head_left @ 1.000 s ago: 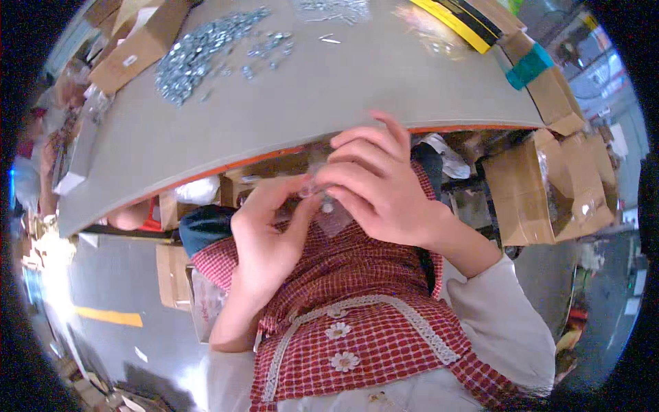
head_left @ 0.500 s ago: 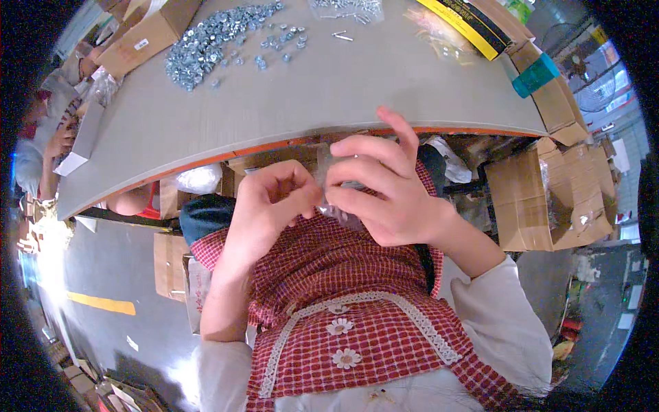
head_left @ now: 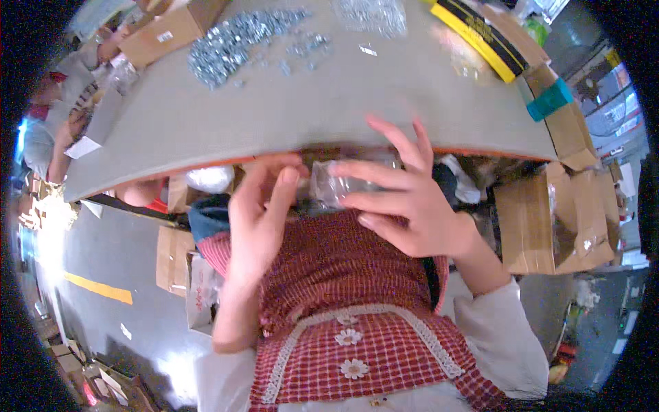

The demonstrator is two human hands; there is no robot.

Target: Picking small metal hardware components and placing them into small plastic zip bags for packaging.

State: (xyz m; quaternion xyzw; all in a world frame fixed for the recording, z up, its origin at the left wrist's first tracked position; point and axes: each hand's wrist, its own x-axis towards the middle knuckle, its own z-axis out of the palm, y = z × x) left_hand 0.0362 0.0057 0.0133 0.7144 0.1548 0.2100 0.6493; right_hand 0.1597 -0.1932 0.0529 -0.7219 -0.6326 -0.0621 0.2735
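Observation:
My right hand (head_left: 419, 213) holds a small clear plastic bag (head_left: 326, 184) over my lap, just in front of the table edge. Its thumb and middle fingers close on the bag, while two other fingers stick up and apart. Just left of the bag is my left hand (head_left: 257, 216), blurred by motion. Its thumb points up beside curled fingers; whether anything is between them cannot be made out. The bag's contents are also unclear.
On the grey table (head_left: 288, 110) lie a heap of small metal pieces (head_left: 230, 51), a clear bag of small metal parts (head_left: 374, 15) and a yellow-black box (head_left: 480, 41). A teal roll (head_left: 549, 99) sits at the right edge. An open carton (head_left: 532, 220) stands lower right. Another person's hand (head_left: 72, 127) shows far left.
My left hand has moved left, away from the bag, its thumb now raised. More of the bag shows beside my right hand. The whole view has shifted slightly.

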